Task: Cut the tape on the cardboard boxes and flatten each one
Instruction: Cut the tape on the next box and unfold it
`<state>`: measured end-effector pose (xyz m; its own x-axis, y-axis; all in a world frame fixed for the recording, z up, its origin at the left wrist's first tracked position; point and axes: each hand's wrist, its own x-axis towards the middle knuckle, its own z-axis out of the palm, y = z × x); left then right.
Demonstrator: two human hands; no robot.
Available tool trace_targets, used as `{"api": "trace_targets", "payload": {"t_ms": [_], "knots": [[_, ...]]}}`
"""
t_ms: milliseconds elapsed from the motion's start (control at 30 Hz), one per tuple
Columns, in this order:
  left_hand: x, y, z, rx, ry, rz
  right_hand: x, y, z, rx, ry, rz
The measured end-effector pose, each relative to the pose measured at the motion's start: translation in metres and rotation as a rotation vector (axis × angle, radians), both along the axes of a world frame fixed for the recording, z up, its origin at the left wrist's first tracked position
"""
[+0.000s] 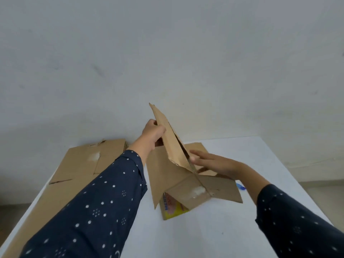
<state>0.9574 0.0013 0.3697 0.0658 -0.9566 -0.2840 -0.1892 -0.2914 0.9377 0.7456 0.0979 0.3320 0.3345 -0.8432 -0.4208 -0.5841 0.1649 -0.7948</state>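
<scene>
A brown cardboard box (188,194) sits partly collapsed on the white table (195,237), with a yellow printed side near the front and a patch of torn tape on top. One long flap (171,138) stands tilted upward. My left hand (153,132) grips that flap's far edge from the left. My right hand (210,162) lies with straight fingers against the flap's lower right side, above the box's opened panels.
Flattened cardboard (81,164) lies at the table's back left, running under my left sleeve. A small blue object (241,186) peeks out by the box's right edge. A plain wall stands behind the table.
</scene>
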Motion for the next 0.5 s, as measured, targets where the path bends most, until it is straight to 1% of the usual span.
{"api": "trace_targets", "payload": {"t_ms": [67, 133, 267, 300, 400, 433, 500], "knots": [[-0.018, 0.002, 0.001, 0.007, 0.025, -0.034, 0.016, 0.001, 0.005, -0.104, -0.102, -0.059], [-0.035, 0.003, 0.001, 0.013, 0.068, -0.063, 0.029, -0.003, 0.008, -0.181, -0.135, -0.117], [-0.053, 0.007, -0.005, 0.075, 0.194, -0.132, 0.035, -0.016, -0.001, -0.194, -0.051, -0.245], [-0.053, 0.005, -0.013, 0.081, 0.149, -0.124, 0.033, -0.018, -0.004, -0.202, -0.015, -0.260], [-0.042, 0.000, -0.049, 0.089, -0.202, -0.066, 0.024, -0.015, -0.010, -0.233, 0.017, -0.279], [-0.037, 0.000, -0.064, 0.143, -0.252, -0.042, 0.020, -0.015, -0.013, -0.232, 0.001, -0.294], [-0.030, 0.006, -0.093, 0.283, -0.220, 0.011, 0.013, -0.014, -0.015, -0.229, -0.037, -0.312]]}}
